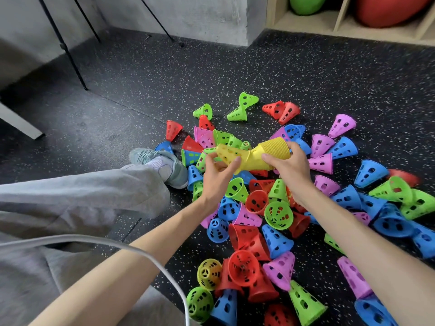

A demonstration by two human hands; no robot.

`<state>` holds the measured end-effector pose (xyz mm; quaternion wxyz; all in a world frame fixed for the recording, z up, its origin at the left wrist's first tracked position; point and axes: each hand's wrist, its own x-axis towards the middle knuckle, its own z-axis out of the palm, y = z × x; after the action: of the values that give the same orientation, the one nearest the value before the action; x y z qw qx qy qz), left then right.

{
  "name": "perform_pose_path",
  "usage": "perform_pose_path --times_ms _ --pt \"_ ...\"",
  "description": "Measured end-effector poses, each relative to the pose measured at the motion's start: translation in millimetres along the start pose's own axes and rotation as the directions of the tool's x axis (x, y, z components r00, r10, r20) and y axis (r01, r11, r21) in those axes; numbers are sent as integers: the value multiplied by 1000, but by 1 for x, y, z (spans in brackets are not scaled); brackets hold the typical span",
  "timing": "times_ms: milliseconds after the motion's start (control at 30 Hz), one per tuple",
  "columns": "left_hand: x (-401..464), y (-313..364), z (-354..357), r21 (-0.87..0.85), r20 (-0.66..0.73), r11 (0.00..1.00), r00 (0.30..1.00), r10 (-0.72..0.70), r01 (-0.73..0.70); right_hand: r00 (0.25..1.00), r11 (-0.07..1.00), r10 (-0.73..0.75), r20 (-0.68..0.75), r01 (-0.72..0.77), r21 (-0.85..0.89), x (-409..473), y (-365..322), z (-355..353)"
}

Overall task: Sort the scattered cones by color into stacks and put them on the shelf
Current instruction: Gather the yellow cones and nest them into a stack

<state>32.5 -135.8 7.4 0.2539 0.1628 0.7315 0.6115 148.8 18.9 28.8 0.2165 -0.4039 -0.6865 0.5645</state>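
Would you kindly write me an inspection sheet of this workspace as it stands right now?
Surface: black speckled floor.
Job's things: yellow stack gripped by right hand; single yellow cone held by left hand at the stack's narrow end; loose yellow cone on the floor among red, green, blue and pink cones.
Clutter: nothing seen.
Grippers: both hands holding.
Cables: grey cable over the lap.
Surroundings: shelf with green and red balls; black stand legs; shoe.
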Motion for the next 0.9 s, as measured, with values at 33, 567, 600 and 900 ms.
perform_pose_path --times_ms 33,567,600,900 --pt "-2 0 2 3 27 999 999 32 -32 1000 1000 4 0 -4 10 0 1 0" --pt "-6 -2 5 169 86 976 989 122 -135 990 999 11 144 -5 -42 2 8 10" --pt "-7 -2 6 176 82 974 988 128 -141 987 999 16 158 -9 -41 2 9 10" --pt "-7 0 12 273 173 938 970 173 -216 975 999 20 221 -10 -45 2 -1 -6"
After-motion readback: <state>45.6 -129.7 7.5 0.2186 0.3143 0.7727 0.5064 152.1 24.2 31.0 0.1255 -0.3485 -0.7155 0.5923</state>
